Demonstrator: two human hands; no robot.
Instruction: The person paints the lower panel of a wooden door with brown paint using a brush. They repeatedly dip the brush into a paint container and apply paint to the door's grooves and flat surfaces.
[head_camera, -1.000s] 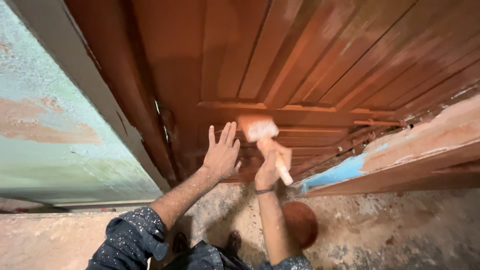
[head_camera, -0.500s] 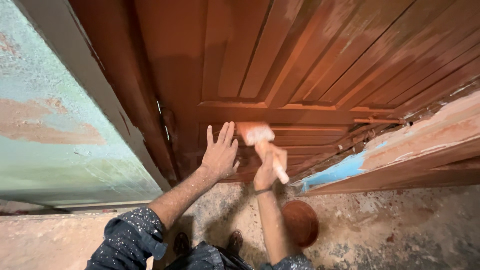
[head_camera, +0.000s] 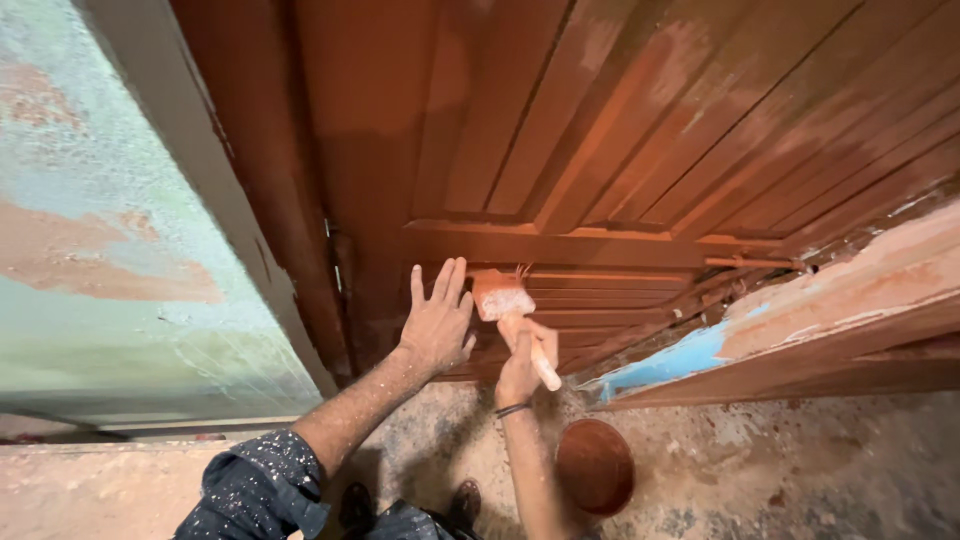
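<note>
Paintbrush in right hand, on door

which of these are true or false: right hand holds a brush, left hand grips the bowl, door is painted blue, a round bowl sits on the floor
1. The right hand holds a brush. True.
2. The left hand grips the bowl. False: it rests flat, fingers spread, on the door; the bowl is apart from both hands.
3. The door is painted blue. False: it is reddish brown; blue shows only on the frame at the right.
4. A round bowl sits on the floor. True.
</note>
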